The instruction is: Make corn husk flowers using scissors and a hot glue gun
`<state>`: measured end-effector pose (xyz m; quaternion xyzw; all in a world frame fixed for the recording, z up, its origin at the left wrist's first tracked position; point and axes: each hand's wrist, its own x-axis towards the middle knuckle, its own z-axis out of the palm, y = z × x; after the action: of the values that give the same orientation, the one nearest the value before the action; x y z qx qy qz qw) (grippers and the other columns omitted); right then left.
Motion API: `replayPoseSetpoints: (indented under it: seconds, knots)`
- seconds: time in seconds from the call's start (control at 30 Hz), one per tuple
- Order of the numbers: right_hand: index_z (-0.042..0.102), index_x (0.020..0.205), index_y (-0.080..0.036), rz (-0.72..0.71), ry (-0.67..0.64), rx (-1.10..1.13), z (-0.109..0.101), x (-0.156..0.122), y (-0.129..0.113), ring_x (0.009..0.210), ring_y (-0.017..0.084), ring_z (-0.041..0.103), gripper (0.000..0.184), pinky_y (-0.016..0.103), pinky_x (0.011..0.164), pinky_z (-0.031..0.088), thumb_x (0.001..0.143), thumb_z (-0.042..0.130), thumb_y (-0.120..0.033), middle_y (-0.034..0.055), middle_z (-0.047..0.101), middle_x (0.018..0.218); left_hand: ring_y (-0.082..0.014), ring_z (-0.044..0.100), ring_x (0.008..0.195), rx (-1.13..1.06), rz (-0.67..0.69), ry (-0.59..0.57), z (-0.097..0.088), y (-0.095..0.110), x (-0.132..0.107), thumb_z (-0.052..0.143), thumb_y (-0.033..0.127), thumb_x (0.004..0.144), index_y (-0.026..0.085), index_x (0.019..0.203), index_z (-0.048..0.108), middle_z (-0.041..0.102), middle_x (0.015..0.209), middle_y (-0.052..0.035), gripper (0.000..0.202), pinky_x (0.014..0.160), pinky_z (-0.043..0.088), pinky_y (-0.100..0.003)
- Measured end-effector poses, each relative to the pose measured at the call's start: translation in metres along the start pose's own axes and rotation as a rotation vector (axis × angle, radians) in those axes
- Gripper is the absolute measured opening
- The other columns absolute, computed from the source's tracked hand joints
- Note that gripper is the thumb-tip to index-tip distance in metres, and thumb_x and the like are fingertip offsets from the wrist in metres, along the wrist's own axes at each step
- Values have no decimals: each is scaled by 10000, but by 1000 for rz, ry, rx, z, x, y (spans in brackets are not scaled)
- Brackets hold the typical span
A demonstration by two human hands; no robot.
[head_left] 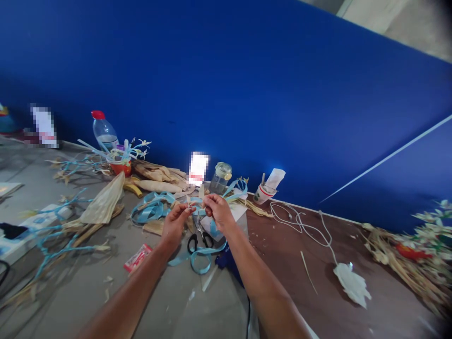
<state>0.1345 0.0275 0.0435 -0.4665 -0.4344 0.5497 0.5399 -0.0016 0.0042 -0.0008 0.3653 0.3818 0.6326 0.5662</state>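
Pinching hands, two, raised just above the black scissors (pixel 199 240).

- Left hand (pixel 174 225): fingers pressed together on a blue ribbon (pixel 180 258). A pale sliver shows at the fingertips, too small to identify.
- Right hand (pixel 218 210): fingers closed on the same ribbon, just beside the left, fingertips almost meeting.
- Ribbon: the held span is short and its long axis runs side to side between the hands, neither hand nearer. Slack falls beside the scissors and loops on the bench (pixel 169 301) nearer the person than the scissors.
- Beyond the scissors: glass jar (pixel 221 176), dried husks (pixel 158 173).
- Left of the scissors: red packet (pixel 137 257).
- Far left of the scissors: water bottle (pixel 103 132).
- Right of the scissors: paper cup (pixel 264 192), white cord (pixel 303 225).
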Motion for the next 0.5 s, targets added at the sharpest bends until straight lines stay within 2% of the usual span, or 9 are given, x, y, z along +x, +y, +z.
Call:
replayPoseSetpoints:
  seconds: [0.1,0.3,0.5]
  knots:
    - [540,677,-183,37,20,56,13,-9,9,383,46,370,175,197,400,257,642,626,-332,-63,547,557,-176,644,846,-7,-19,-39,0,-2,1,760,376,646,189,776,678,714,869,-40,242,854,477,-323]
    - [530,667,-201,19,186,149,29,-20,19,419,50,346,128,191,414,261,605,608,-281,-76,519,556,-203,637,866,28,-13,-92,1,-4,0,771,379,625,178,763,700,708,857,-52,254,858,483,-350]
    - [525,652,-196,48,190,230,31,-28,23,398,46,305,182,196,407,216,609,634,-335,-78,497,514,-141,602,702,70,8,-35,0,-6,-1,739,374,676,175,776,698,673,741,-15,227,728,472,-274]
